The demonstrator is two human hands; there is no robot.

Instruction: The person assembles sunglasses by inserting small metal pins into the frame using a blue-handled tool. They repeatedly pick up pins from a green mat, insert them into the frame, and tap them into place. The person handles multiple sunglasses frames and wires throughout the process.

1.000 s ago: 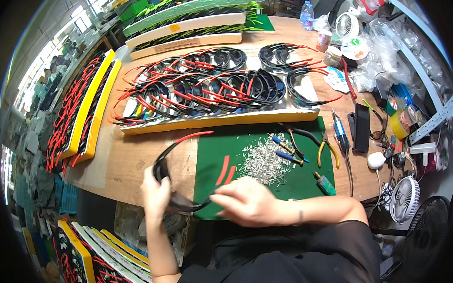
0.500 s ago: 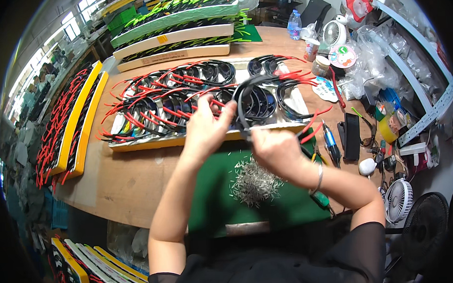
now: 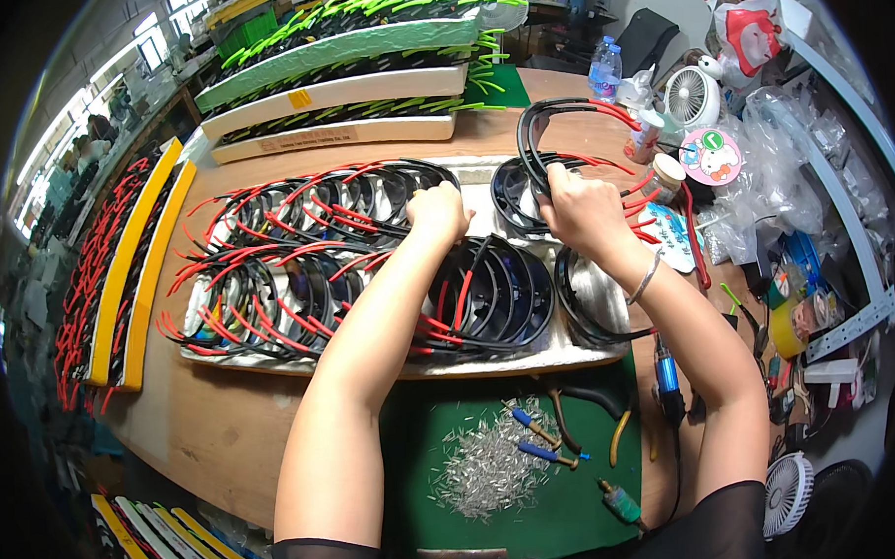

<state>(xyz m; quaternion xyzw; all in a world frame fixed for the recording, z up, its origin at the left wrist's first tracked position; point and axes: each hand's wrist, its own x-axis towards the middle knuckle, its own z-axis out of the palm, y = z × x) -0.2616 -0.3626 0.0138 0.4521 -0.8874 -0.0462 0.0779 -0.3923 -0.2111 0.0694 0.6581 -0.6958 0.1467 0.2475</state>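
A long white foam tray holds two rows of black sunglasses with red temple tips. My left hand is closed at the right end of the far row's left group, fingers curled over a pair's black rim; its fingertips are partly hidden. To the right, my right hand grips black sunglasses, raised over the tray's far right part, their red tips pointing right. Below the tray, a pile of small silvery pins lies on a green mat.
Blue-handled screwdrivers and pliers lie beside the pins. Stacked trays with green-tipped pieces stand at the back, yellow-edged trays at left. A water bottle, small fan and plastic bags crowd the right.
Both hands have moved from the tray's front edge to its far row and spread apart. The raised sunglasses have gone far right. The view has shifted, uncovering the screwdrivers and pliers.
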